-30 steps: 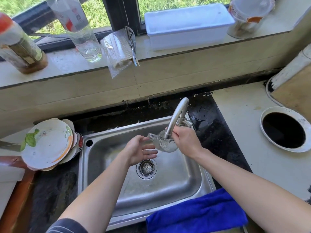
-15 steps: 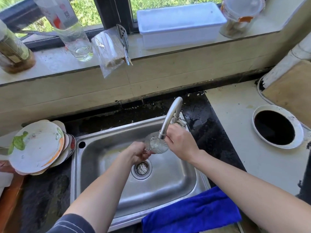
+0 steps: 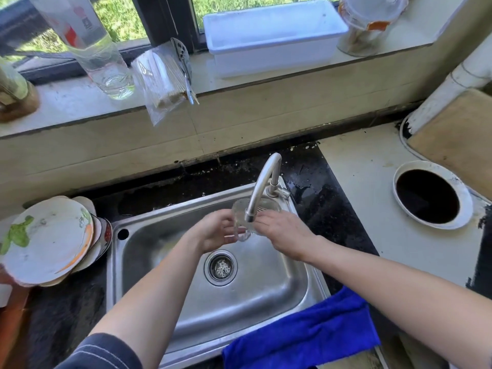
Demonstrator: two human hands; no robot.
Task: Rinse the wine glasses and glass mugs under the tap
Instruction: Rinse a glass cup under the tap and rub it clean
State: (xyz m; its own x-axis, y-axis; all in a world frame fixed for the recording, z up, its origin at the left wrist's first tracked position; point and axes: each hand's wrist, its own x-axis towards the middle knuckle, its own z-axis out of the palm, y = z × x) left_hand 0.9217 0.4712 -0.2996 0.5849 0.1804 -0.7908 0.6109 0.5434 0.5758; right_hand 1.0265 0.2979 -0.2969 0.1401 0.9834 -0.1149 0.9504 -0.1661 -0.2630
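Note:
A clear glass mug (image 3: 243, 222) sits just under the spout of the curved steel tap (image 3: 262, 185), over the steel sink (image 3: 266, 288). My left hand (image 3: 217, 231) grips the mug from its left side, fingers curled around the glass. My right hand (image 3: 282, 233) holds it from the right, with its fingertips at the mug's rim close to the spout. The tap spout hides part of the rim. I cannot tell whether water is running.
A stack of plates (image 3: 48, 241) stands left of the sink. A blue cloth (image 3: 300, 334) lies over the sink's front right edge. On the sill stand a white tub (image 3: 274, 35), a bottle (image 3: 90, 41) and jars. A round hole (image 3: 428, 195) opens in the right counter.
My left hand has closed on the mug's left side. My right hand has shifted from behind the spout to the mug's right rim, and the mug now sits more upright under the tap.

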